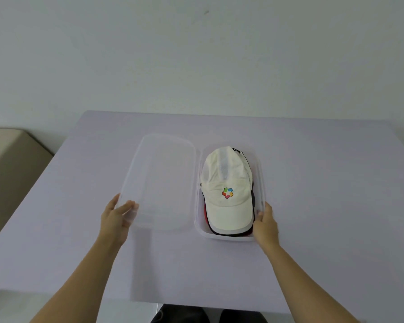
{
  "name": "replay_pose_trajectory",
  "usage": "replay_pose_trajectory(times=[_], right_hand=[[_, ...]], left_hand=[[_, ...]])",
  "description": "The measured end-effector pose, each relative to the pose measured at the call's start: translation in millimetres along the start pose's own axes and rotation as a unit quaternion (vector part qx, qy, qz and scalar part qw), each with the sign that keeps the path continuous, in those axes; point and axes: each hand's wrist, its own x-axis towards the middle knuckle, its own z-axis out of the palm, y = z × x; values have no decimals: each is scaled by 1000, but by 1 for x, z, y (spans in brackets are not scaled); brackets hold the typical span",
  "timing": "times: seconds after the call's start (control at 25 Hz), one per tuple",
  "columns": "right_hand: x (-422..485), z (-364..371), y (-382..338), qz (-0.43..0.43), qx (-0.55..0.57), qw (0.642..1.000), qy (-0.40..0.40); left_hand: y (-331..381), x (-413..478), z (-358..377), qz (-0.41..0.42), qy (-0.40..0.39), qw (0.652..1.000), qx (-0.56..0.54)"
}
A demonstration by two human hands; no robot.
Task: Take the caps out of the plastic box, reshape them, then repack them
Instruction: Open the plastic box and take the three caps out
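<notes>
The left hand [117,216] grasps the lid [163,178] at its near corner, apparently to swing it shut, while the right hand [265,223] grips the box [219,237] steady.

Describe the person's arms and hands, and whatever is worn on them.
The left hand and right hand are bare: no gloves, rings or watch show. Both forearms are uncovered, with no sleeve in view.

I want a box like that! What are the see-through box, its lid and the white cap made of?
The box and lid look like clear, glossy plastic: the table shows through them. The white cap seems soft, matte fabric with a mesh panel.
</notes>
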Motion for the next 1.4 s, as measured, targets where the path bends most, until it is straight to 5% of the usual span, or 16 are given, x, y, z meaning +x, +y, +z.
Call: replay_pose_trajectory(times=[0.2, 0.32, 0.48, 0.76, 0.88, 1.0, 1.12, 1.24, 1.4], right_hand=[[2, 1, -1, -14, -27, 1000, 1], [5, 3, -1, -15, -41, 999, 5], [6, 5, 1, -13, -53, 998, 10], [8, 8, 2, -9, -53, 998, 13], [7, 11, 3, -19, -52, 998, 20], [6, 9, 3, -161, -175, 966, 102], [9, -5, -6, -355, -273, 894, 15], [9, -14, -21, -329, -357, 860, -158], [16, -9, -37, -290, -495, 795, -199]], left_hand=[[-38, 8, -1, -52, -2, 997, 59], [-43, 21, -7, -30, 1, 980, 198], [-61, 63, -25, -3, 27, 911, 411], [-48, 38, 1, 2, 37, 817, 576], [-50, 21, 24, 87, 43, 769, 632], [-66, 3, 65, 189, -19, 804, 563], [-82, -23, 113, 202, -110, 839, 494], [-98, -39, 139, 180, -148, 851, 471], [-106, -41, 151, 143, -79, 850, 501]])
